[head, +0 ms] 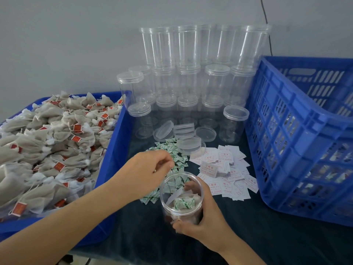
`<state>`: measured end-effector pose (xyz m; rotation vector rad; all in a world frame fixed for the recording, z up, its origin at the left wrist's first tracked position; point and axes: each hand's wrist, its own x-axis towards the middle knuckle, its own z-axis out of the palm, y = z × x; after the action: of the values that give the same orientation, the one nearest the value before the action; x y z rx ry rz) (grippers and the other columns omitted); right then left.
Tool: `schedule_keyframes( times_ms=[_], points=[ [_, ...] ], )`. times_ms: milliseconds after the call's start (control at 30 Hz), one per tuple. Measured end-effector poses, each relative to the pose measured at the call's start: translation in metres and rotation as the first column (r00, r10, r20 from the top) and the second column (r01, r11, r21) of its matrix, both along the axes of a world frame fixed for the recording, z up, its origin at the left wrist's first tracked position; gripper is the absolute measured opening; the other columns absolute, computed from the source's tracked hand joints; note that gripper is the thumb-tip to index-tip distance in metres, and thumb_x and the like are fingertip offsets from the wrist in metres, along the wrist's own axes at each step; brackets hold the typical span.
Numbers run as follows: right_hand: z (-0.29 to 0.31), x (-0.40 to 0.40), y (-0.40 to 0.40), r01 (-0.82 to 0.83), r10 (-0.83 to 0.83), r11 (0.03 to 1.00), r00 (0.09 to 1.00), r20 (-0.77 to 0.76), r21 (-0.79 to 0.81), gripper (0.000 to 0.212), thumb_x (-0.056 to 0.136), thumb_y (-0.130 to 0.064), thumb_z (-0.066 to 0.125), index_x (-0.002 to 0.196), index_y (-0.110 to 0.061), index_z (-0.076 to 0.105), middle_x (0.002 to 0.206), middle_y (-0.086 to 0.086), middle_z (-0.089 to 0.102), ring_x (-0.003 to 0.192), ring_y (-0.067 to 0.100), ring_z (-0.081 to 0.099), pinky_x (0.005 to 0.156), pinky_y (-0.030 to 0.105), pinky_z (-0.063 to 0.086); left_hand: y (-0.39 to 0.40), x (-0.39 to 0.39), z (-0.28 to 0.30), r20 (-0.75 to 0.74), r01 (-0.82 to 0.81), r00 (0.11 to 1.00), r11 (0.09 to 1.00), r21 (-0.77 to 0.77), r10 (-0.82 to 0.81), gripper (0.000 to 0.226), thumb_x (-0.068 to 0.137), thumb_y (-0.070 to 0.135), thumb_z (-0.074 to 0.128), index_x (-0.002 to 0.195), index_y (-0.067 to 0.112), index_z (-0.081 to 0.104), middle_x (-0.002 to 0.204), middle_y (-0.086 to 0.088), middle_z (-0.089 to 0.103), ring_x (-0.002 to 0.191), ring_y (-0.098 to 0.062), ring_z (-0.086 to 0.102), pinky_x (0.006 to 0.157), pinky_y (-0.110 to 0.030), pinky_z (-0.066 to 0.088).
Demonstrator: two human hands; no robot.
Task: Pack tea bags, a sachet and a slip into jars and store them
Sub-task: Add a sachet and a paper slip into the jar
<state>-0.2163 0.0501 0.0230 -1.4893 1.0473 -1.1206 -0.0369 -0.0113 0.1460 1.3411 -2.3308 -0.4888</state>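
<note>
**Jar Handling: Open Jar Loaded With Sachet and Slip**

The clear cylindrical plastic jar point(181, 197) stands open on the dark cloth-covered table point(248, 241), near the front edge. Inside it lie tea bags, a green-and-white sachet point(183, 204) and a white paper slip point(174, 195). The jar is probably light, thin-walled and smooth, so it may slip or flex under a hard squeeze; grip it around the lower wall, not the rim.

The right hand point(202, 222) wraps the jar from the near side, thumb and fingers curled around the wall. The left hand point(147, 169) hovers just above the mouth, over the loose pile of green-and-white sachets point(179, 159); its fingers are loosely curled, and whether they pinch anything cannot be told.

The round clear plastic lids point(183, 129) lie behind the pile.
</note>
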Motion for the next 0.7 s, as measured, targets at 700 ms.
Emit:
schedule_keyframes(
  times_ms=[700],
  points=[
    [0.142,0.007,-0.02,-0.36,0.067,0.933,0.19,-0.979,-0.006,0.099,0.074,-0.07,0.066,0.153,-0.035,0.019,0.142,-0.007,0.04,0.125,0.016,0.045,0.1,0.037,0.045,0.047,0.011,-0.087,-0.589,0.282,0.808,0.864,0.417,0.02,0.041,0.097,0.011,0.048,0.136,-0.003,0.045,0.13,-0.02,0.058,0.1,-0.024,0.063,0.063,-0.015,0.052]
  ],
)
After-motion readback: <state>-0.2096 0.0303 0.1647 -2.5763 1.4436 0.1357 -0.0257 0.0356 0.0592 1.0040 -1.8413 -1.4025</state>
